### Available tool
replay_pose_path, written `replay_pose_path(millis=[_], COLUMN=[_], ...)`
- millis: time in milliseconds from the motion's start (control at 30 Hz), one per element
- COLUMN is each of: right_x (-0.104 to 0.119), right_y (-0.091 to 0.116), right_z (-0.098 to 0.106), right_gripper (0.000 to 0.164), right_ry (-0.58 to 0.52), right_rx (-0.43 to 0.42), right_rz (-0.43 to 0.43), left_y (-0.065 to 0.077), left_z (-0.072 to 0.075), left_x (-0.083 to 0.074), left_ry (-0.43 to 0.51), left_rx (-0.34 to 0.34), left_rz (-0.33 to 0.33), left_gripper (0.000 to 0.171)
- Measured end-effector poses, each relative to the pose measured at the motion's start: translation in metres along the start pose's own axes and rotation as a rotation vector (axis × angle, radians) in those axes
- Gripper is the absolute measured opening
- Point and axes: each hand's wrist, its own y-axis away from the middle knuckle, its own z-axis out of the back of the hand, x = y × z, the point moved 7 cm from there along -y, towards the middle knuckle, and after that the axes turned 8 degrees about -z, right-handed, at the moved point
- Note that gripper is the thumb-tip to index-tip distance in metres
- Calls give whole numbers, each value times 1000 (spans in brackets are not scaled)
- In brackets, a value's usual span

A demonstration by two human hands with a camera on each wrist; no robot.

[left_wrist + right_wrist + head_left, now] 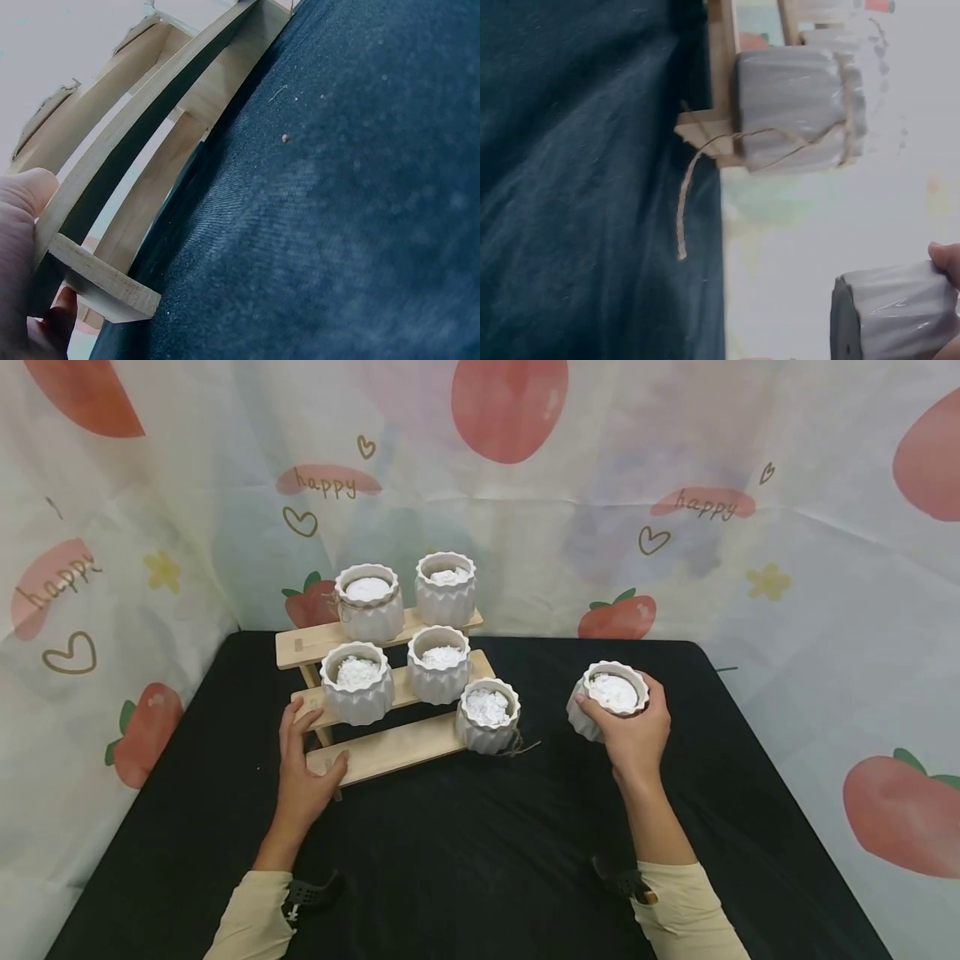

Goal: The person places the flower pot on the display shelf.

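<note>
A three-tier wooden stand (405, 747) sits left of centre in the head view. My left hand (303, 777) holds its left end, thumb at the lowest board and fingers at the middle one; the left wrist view shows the thumb (34, 191) over the board's edge. To the stand's right, my right hand (637, 731) grips a white fluted pot (581, 720) by its side, tilted slightly, with crumbly white filling inside. Similar pots stand on the tiers: one (487, 735) at the lowest board's right end, two on the middle, two on top.
Twine hangs loose (682, 210) from the lowest pot. A black cloth (480, 860) covers the table. Behind it and at both sides hangs a pale printed curtain (525, 543) with fruit and hearts. Dark wristbands (315, 891) show at both sleeves.
</note>
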Motion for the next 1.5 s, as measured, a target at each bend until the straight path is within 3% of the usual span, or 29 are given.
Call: replay_pose_path(millis=[467, 900, 1167, 1500], right_x=[38, 62, 71, 89], right_y=[30, 59, 81, 108], right_z=[6, -19, -38, -67], right_gripper=[85, 87, 83, 91], right_ry=[43, 74, 74, 58], right_rx=[57, 231, 402, 564], right_rz=[64, 154, 175, 224], left_y=[2, 1, 1, 1], left_z=[0, 1, 1, -1], left_x=[5, -3, -1, 1], left_ry=[10, 5, 8, 4], left_rx=[-3, -7, -5, 3], left_rz=[-18, 2, -9, 6], left_gripper=[69, 69, 69, 70])
